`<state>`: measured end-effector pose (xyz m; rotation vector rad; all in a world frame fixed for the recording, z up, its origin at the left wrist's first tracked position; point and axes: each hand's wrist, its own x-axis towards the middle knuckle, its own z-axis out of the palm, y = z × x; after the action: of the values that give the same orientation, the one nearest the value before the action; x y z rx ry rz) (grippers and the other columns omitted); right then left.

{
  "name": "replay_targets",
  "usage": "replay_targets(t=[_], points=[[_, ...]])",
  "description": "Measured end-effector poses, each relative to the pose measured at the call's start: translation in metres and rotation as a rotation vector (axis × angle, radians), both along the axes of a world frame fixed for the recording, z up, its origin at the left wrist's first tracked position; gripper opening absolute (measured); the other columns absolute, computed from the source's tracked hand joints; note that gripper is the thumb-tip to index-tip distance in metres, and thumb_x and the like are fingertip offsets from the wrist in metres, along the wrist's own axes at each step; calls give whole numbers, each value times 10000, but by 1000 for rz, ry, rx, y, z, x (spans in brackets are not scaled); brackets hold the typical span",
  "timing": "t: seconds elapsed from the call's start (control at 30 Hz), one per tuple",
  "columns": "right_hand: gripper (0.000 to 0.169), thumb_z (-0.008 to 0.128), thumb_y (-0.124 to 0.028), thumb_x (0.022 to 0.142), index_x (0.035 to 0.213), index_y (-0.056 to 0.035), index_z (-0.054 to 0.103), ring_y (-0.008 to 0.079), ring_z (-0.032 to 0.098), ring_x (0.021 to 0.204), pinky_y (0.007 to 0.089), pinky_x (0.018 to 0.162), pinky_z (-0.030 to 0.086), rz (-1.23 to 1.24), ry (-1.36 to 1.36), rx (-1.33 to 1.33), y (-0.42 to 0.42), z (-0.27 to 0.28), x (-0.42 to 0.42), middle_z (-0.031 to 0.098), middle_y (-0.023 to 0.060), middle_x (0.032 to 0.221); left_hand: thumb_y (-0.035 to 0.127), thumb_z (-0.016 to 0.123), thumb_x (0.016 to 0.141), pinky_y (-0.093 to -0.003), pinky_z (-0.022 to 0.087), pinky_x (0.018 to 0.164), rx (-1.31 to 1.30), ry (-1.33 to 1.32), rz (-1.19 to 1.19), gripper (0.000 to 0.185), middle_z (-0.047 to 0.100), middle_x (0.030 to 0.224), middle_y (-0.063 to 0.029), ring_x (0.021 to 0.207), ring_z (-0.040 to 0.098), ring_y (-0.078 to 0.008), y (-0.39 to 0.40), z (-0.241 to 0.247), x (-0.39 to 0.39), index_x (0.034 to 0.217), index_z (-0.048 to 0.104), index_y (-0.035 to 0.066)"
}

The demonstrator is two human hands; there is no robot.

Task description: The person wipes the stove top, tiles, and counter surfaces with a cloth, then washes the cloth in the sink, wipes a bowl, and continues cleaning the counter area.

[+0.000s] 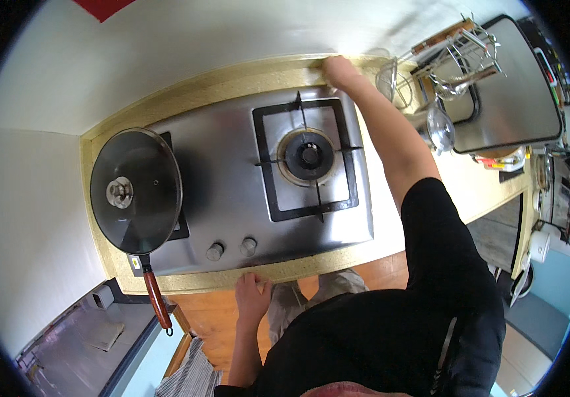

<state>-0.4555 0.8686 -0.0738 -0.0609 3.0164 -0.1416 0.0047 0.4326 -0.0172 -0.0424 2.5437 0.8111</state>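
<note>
My right hand point(340, 73) reaches to the back right of the stainless steel gas cooktop point(220, 149), over the stone ledge by the wall. Its fingers are curled and partly hidden, so whether it holds anything does not show. Beside the front edge of the counter point(285, 270), my left hand point(253, 297) rests with its fingertips on the rim. The right burner point(309, 155) has a square black pan support and bears no pot. On the left burner stands a pan with a glass lid point(138, 208), its wooden handle point(157, 297) pointing towards me.
Right of my forearm are a wire strainer point(387, 79), a metal ladle point(441, 128), a wire utensil rack point(468, 49) and a large metal board point(518, 94). Two control knobs point(248, 246) sit at the cooktop's front. A wall point(32, 188) bounds the left side.
</note>
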Motion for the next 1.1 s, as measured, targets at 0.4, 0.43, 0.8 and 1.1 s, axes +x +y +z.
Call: replay_targets(t=[0.4,0.43,0.8,1.1], points=[[216,572,-234,902,1021,-89,680,328,619,1067,430,901,521,812,170,127,-211,55,-54,651,122,1130,204,718,799,-488,418,758,3,13,73,295,537,876,-175,887,521,-385,5,4,0,890,516,8],[225,565,-250,909,1034,-104,681,323,618,1071,422,909,519,823,166,146,-209,62,-47,650,118,1134,202,717,800,-490,418,757,2,45,81,294,536,875,-174,885,520,-384,4,-1,7,890,515,9],[206,540,-60,864,992,-11,694,351,673,967,439,829,557,-253,152,134,19,59,31,674,199,1078,206,721,792,-486,404,785,60,102,13,310,536,901,-185,917,508,-389,-3,-13,15,913,512,13],[239,615,-103,792,1018,-88,691,369,659,834,428,746,532,-87,150,-296,-36,-24,16,683,194,899,221,717,791,-494,408,803,21,59,-30,311,547,923,-188,934,516,-395,0,-4,5,923,521,19]])
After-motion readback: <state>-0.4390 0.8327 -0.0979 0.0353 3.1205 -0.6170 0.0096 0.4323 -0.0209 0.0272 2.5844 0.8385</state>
